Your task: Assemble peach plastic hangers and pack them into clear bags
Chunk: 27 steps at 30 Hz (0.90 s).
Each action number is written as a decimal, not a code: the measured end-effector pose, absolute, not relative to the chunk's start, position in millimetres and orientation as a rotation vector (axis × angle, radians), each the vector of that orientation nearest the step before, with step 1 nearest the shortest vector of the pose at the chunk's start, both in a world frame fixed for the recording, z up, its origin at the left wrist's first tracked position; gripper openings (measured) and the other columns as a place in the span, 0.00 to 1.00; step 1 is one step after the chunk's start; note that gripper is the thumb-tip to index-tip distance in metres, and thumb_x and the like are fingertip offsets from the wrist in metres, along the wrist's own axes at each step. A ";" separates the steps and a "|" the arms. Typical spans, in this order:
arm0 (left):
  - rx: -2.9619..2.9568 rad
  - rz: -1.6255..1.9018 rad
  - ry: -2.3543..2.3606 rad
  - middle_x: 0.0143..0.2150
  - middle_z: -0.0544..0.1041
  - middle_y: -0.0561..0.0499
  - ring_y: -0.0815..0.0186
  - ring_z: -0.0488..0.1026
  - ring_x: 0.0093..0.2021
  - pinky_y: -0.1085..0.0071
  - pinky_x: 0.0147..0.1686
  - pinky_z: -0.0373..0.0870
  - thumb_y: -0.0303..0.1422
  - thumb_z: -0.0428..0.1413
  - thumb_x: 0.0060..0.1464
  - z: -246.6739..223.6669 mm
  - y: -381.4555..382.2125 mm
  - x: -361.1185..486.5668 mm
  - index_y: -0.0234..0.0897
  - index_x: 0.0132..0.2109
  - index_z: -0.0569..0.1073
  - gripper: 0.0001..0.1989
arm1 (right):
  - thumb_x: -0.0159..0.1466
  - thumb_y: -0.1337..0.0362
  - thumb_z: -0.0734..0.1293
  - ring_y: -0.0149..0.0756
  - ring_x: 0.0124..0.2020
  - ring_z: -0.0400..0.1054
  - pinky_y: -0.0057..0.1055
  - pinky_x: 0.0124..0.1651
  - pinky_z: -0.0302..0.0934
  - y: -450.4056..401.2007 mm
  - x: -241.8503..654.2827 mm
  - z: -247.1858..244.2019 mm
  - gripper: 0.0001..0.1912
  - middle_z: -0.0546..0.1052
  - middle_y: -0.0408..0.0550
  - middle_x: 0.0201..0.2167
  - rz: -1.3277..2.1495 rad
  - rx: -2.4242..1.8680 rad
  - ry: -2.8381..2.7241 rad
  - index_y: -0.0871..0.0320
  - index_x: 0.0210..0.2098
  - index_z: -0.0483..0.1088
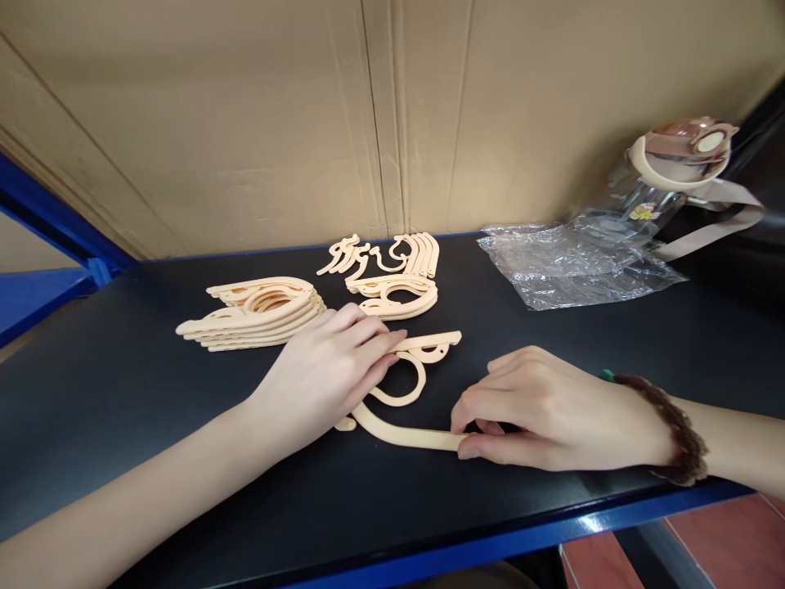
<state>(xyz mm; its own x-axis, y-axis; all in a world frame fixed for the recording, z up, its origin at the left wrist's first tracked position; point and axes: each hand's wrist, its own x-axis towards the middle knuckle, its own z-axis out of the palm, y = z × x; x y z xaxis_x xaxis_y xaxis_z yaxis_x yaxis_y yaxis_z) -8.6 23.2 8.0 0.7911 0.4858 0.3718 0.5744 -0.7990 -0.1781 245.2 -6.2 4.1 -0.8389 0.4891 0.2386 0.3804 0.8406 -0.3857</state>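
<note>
A cream plastic folding clothes hanger (405, 433) lies low over the black tabletop (294, 507), its curved arms spread apart. My left hand (343, 356) reaches across it, fingers closed on the upper arm; the palm hides part of the hanger. With thumb and fingers, my right hand (527, 413) pinches the tip of the lower arm. Just beyond my left wrist is a stack of matching folded hangers (263, 331). A smaller stack of hangers (405, 307) lies past my left fingertips.
Loose hook pieces (343, 255) and several curved arm pieces (423, 255) lie at the back. A crinkled clear plastic bag (570, 262) lies at back right, by a clear bottle (643, 200) with a strap. Cardboard (245, 123) walls the back; a blue edge (491, 552) runs along the front.
</note>
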 end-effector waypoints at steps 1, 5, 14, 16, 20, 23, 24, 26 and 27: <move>-2.702 -0.469 -0.824 0.38 0.78 0.47 0.58 0.70 0.39 0.64 0.35 0.70 0.30 0.49 0.65 7.3 23.5 -8.8 0.29 0.50 0.76 0.14 | 0.69 0.58 0.64 0.25 0.21 0.60 0.27 0.30 0.52 -6.9 244.8 3.6 0.10 0.73 0.36 0.22 0.462 -0.625 -2.699 0.57 0.36 0.72; -2.738 -0.515 -0.908 0.36 0.79 0.49 0.60 0.70 0.38 0.66 0.34 0.69 0.30 0.52 0.64 3.2 26.2 -8.1 0.31 0.45 0.78 0.11 | 0.68 0.56 0.64 0.25 0.24 0.64 0.28 0.32 0.53 -10.0 244.9 2.7 0.12 0.75 0.37 0.25 0.460 -0.546 -2.766 0.58 0.40 0.71; -2.818 -0.256 -1.214 0.30 0.73 0.54 0.66 0.69 0.28 0.71 0.28 0.63 0.38 0.52 0.62 32.9 24.5 -30.1 0.40 0.36 0.74 0.10 | 0.72 0.63 0.58 0.28 0.25 0.65 0.30 0.31 0.53 -3.0 248.2 -2.0 0.12 0.78 0.40 0.30 0.178 -0.608 -2.817 0.58 0.44 0.71; -2.799 0.001 -1.431 0.26 0.71 0.56 0.68 0.66 0.21 0.73 0.21 0.56 0.42 0.58 0.54 44.1 23.5 -44.0 0.42 0.38 0.74 0.09 | 0.72 0.62 0.57 0.28 0.24 0.65 0.29 0.31 0.54 -0.9 248.7 -3.3 0.12 0.78 0.40 0.30 0.165 -0.635 -2.799 0.57 0.44 0.72; -2.859 0.315 -1.507 0.31 0.74 0.56 0.66 0.70 0.26 0.75 0.23 0.58 0.37 0.62 0.47 53.2 22.9 -63.7 0.42 0.35 0.74 0.08 | 0.72 0.62 0.58 0.28 0.25 0.66 0.29 0.30 0.54 0.8 247.8 -3.7 0.12 0.78 0.40 0.29 0.151 -0.694 -2.757 0.57 0.43 0.73; -3.004 0.201 -1.365 0.25 0.73 0.57 0.68 0.69 0.23 0.76 0.19 0.57 0.35 0.58 0.50 48.0 21.7 -68.7 0.42 0.31 0.73 0.03 | 0.71 0.62 0.60 0.28 0.24 0.66 0.29 0.30 0.54 1.1 246.7 -1.9 0.11 0.78 0.40 0.30 0.149 -0.729 -2.727 0.57 0.42 0.73; -3.039 0.148 -1.315 0.24 0.73 0.58 0.69 0.68 0.21 0.76 0.18 0.56 0.34 0.58 0.51 45.7 20.9 -68.9 0.42 0.30 0.72 0.03 | 0.71 0.61 0.60 0.27 0.24 0.66 0.29 0.29 0.53 1.1 246.6 -1.2 0.11 0.78 0.40 0.30 0.161 -0.734 -2.722 0.57 0.42 0.73; -3.078 0.072 -1.219 0.22 0.73 0.58 0.71 0.67 0.19 0.77 0.16 0.57 0.32 0.56 0.50 42.4 18.3 -68.0 0.42 0.28 0.71 0.04 | 0.70 0.58 0.61 0.28 0.23 0.66 0.29 0.29 0.53 0.9 246.4 -0.2 0.13 0.78 0.40 0.28 0.194 -0.737 -2.725 0.58 0.42 0.74; -3.088 0.049 -1.189 0.21 0.72 0.58 0.71 0.67 0.18 0.78 0.15 0.56 0.31 0.56 0.48 41.7 16.7 -67.0 0.42 0.26 0.71 0.04 | 0.70 0.56 0.61 0.28 0.23 0.66 0.29 0.29 0.53 0.7 246.4 0.0 0.14 0.77 0.40 0.27 0.206 -0.731 -2.732 0.58 0.42 0.74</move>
<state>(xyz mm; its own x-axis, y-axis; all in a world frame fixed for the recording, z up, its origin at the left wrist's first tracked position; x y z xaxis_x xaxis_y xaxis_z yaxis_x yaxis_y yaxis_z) -67.0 16.7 41.7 0.7433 0.6632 -0.0876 0.6682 -0.7296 0.1456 246.4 0.7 0.0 -0.8236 0.5070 0.2542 0.4631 0.8600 -0.2145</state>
